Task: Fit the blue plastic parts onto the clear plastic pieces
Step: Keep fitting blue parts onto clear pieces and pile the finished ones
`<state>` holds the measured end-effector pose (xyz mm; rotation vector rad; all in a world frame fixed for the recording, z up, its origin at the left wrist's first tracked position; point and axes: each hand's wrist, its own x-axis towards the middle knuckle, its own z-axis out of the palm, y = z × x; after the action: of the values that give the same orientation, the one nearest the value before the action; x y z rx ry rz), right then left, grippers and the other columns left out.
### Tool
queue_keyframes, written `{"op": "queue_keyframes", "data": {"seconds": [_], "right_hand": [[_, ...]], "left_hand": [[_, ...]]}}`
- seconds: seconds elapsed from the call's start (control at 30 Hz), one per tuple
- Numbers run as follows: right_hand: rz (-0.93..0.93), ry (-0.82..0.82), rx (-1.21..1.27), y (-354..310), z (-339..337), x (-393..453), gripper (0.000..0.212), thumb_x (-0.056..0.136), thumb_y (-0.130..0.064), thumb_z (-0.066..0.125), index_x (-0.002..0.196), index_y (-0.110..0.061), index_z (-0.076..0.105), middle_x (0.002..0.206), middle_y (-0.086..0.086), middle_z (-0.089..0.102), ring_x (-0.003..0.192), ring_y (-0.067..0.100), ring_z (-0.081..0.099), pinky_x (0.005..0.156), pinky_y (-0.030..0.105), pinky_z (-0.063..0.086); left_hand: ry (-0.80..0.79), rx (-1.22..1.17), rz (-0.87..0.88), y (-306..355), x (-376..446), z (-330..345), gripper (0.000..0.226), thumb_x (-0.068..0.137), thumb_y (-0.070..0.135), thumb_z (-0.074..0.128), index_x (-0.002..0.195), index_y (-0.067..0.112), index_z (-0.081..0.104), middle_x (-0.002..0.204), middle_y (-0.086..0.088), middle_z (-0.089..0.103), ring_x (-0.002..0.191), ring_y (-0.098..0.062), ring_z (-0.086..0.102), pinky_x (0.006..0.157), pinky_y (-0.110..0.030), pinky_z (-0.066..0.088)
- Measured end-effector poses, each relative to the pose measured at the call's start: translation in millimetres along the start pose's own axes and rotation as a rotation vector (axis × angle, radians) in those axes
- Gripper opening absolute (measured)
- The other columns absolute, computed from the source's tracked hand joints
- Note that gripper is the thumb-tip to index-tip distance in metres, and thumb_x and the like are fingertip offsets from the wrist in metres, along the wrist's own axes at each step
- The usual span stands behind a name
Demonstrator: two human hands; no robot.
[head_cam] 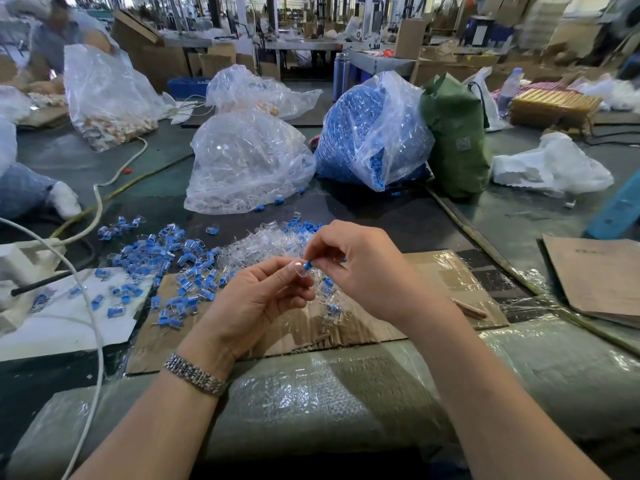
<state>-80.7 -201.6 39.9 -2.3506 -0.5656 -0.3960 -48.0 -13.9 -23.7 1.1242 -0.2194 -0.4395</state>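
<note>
Holding a clear plastic piece [300, 270] between thumb and curled fingers, the left hand [254, 299] sits palm-up above the cardboard sheet [446, 271], with a metal watch band [194, 374] on its wrist. The right hand [363, 268] arches over from the right, wrist raised, its thumb and forefinger pinching a blue plastic part [308, 263] that touches the top of the clear piece. Both hands meet above the middle of the cardboard sheet.

Surroundings, located from the cardboard sheet:
- On its left edge and spreading further left, a scatter of assembled blue-and-clear units [173, 271] lies on the tabletop [398, 216] and on a white sheet [62, 327].
- At its far edge, directly behind the hands, a heap of loose clear pieces [263, 240] rests with a few blue parts among them; the hands partly hide this heap.
- Beyond that heap stands a clear bag of clear pieces [247, 164], and just right of it a clear bag of blue parts [370, 133], with a green bag [457, 136] touching its right side.
- A white cable [97, 323] runs across the white sheet to the left.
- Near its right corner lie two wooden sticks [469, 309].
- Bubble wrap [311, 393] covers the near edge below it.
</note>
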Motion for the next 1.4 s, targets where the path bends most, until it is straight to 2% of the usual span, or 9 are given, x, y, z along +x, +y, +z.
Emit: {"op": "queue_keyframes", "data": {"seconds": [0.33, 0.47, 0.53, 0.67, 0.77, 0.9, 1.03, 1.2, 1.4], "right_hand": [[-0.006, -0.063, -0.102, -1, 0, 0, 0.011, 0.092, -0.009, 0.068, 0.095, -0.02, 0.071, 0.088, -0.01, 0.063, 0.083, 0.015, 0.061, 0.08, 0.043, 0.052], [0.023, -0.031, -0.018, 1, -2, -3, 0.014, 0.091, -0.015, 0.072, 0.102, -0.024, 0.069, 0.089, -0.014, 0.065, 0.084, 0.007, 0.062, 0.08, 0.026, 0.052], [0.125, 0.027, -0.004, 9, -8, -7, 0.018, 0.091, -0.026, 0.074, 0.108, -0.027, 0.067, 0.095, -0.015, 0.064, 0.087, 0.002, 0.061, 0.08, 0.015, 0.047], [0.632, -0.162, -0.427, 39, -24, -22, 0.051, 0.089, -0.053, 0.068, 0.124, -0.017, 0.058, 0.123, 0.005, 0.054, 0.116, 0.022, 0.054, 0.099, 0.036, 0.045], [0.821, -0.354, -0.609, 51, -25, -33, 0.045, 0.086, -0.058, 0.07, 0.097, -0.016, 0.055, 0.117, 0.013, 0.06, 0.109, 0.031, 0.055, 0.083, 0.036, 0.043], [0.785, -0.33, -0.639, 57, -25, -35, 0.03, 0.091, -0.038, 0.066, 0.081, -0.013, 0.053, 0.088, 0.005, 0.06, 0.078, 0.022, 0.051, 0.062, 0.03, 0.037], [0.768, -0.228, -0.388, 51, -29, -33, 0.027, 0.096, -0.024, 0.056, 0.071, -0.015, 0.052, 0.069, 0.002, 0.055, 0.063, 0.02, 0.052, 0.051, 0.031, 0.034], [0.7, -0.461, 0.2, 21, -33, -26, 0.024, 0.101, -0.028, 0.059, 0.096, -0.005, 0.065, 0.084, 0.006, 0.069, 0.075, 0.019, 0.068, 0.087, 0.047, 0.06], [0.648, -0.534, 0.279, -1, -17, -15, 0.026, 0.103, -0.026, 0.056, 0.1, -0.001, 0.061, 0.088, 0.011, 0.068, 0.084, 0.031, 0.071, 0.091, 0.054, 0.057]], "left_hand": [[-0.088, 0.101, 0.036, 0, -2, -6, 0.031, 0.08, 0.016, 0.082, 0.109, 0.005, 0.077, 0.102, -0.018, 0.075, 0.088, -0.024, 0.073, 0.075, -0.027, 0.059], [-0.073, 0.14, 0.055, 0, -2, -6, 0.035, 0.081, 0.024, 0.084, 0.111, 0.007, 0.077, 0.106, -0.02, 0.075, 0.089, -0.026, 0.073, 0.077, -0.027, 0.059], [-0.065, 0.135, 0.058, 0, -2, -6, 0.035, 0.082, 0.024, 0.084, 0.112, 0.007, 0.077, 0.107, -0.02, 0.075, 0.09, -0.026, 0.073, 0.077, -0.027, 0.059], [-0.052, 0.127, 0.06, -2, -1, -8, 0.031, 0.084, 0.016, 0.078, 0.113, 0.005, 0.076, 0.108, -0.023, 0.073, 0.091, -0.028, 0.073, 0.078, -0.027, 0.059], [-0.041, 0.118, 0.057, -1, -1, -6, 0.035, 0.08, 0.02, 0.081, 0.111, 0.004, 0.076, 0.109, -0.024, 0.073, 0.091, -0.028, 0.073, 0.077, -0.027, 0.06], [-0.023, 0.119, 0.062, -1, -1, -4, 0.027, 0.084, 0.015, 0.077, 0.109, 0.004, 0.077, 0.108, -0.024, 0.074, 0.09, -0.028, 0.073, 0.076, -0.027, 0.06], [0.018, 0.088, 0.087, 0, -2, -2, 0.032, 0.078, 0.019, 0.08, 0.108, 0.009, 0.078, 0.106, -0.021, 0.075, 0.09, -0.026, 0.073, 0.077, -0.027, 0.059], [0.055, 0.062, 0.1, 0, 0, -3, 0.041, 0.072, 0.022, 0.084, 0.111, 0.009, 0.078, 0.105, -0.017, 0.076, 0.092, -0.022, 0.073, 0.076, -0.024, 0.059], [0.081, 0.092, 0.112, 1, 0, -1, 0.04, 0.07, 0.024, 0.084, 0.108, 0.012, 0.079, 0.103, -0.014, 0.076, 0.092, -0.018, 0.071, 0.075, -0.022, 0.059]]}}
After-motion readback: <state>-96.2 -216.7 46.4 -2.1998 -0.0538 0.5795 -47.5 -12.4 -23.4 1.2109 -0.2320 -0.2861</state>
